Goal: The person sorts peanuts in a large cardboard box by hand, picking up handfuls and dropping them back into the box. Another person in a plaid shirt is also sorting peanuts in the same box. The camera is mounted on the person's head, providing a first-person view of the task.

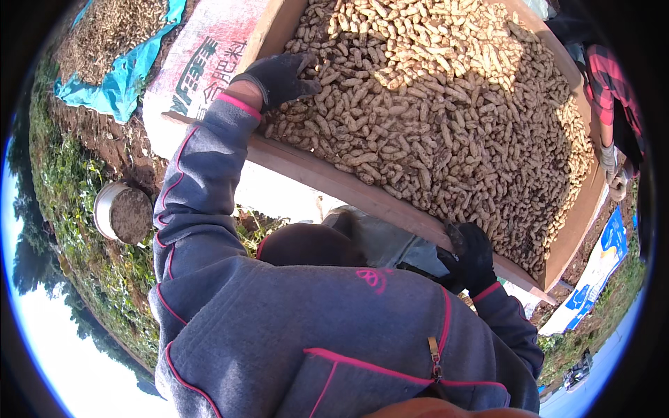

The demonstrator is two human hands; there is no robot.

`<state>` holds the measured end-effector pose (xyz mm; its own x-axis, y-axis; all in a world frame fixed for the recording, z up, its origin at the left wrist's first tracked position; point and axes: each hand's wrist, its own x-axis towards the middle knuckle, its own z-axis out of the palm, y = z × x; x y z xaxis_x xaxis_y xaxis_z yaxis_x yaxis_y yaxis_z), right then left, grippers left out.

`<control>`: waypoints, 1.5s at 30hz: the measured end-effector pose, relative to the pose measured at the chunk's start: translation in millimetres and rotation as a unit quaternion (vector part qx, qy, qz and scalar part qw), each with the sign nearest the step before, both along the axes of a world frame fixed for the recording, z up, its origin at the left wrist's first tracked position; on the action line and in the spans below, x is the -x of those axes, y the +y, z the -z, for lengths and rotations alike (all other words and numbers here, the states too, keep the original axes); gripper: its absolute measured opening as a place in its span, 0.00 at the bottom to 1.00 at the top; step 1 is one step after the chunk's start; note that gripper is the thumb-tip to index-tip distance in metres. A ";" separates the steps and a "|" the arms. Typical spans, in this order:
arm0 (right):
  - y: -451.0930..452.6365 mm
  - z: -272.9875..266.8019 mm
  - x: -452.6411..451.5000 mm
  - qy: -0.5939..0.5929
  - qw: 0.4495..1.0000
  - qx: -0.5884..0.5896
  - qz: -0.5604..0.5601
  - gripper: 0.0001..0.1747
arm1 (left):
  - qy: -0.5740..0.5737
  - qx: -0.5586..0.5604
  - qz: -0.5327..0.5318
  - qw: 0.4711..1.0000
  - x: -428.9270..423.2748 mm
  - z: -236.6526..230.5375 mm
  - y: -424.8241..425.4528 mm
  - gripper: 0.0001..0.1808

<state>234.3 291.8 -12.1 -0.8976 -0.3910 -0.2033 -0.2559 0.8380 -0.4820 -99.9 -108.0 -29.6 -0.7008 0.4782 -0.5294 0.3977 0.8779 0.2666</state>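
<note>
A wooden-framed tray (pixel 350 177), apparently a sieve with some mesh at its right corner, holds a thick layer of unshelled peanuts (pixel 397 120). My left hand (pixel 282 78), in a dark glove, reaches over the frame's left corner. Its fingers are spread at the edge of the peanuts, with no clear grip on anything. Lower right, my right hand (pixel 470 256), also in a dark glove, grips the near rail of the frame. Its thumb side lies over the rail, and the other fingers are partly hidden below.
A co-worker in a checked sleeve (pixel 609 89) stands at the right, gloved hands (pixel 614 172) beside the frame. A white sack (pixel 193 78) with printing lies left. Beyond it, peanuts lie on a blue tarp (pixel 117 83). A bucket (pixel 123 211) stands among plants; a blue-white sack (pixel 590 277) lies right.
</note>
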 end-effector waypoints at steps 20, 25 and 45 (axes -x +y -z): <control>0.6 -10.5 14.0 -0.042 0.998 0.037 0.001 0.35 | 0.258 -0.023 -0.176 0.950 189.1 91.1 134.5 0.35; 6.3 -1.3 9.1 -0.027 0.999 0.033 -0.011 0.39 | 0.380 -0.140 -0.032 0.914 210.2 119.3 165.6 0.32; 4.2 -2.4 14.0 -0.019 0.998 0.062 0.004 0.44 | 0.198 -0.015 -0.075 0.977 128.2 103.0 174.6 0.17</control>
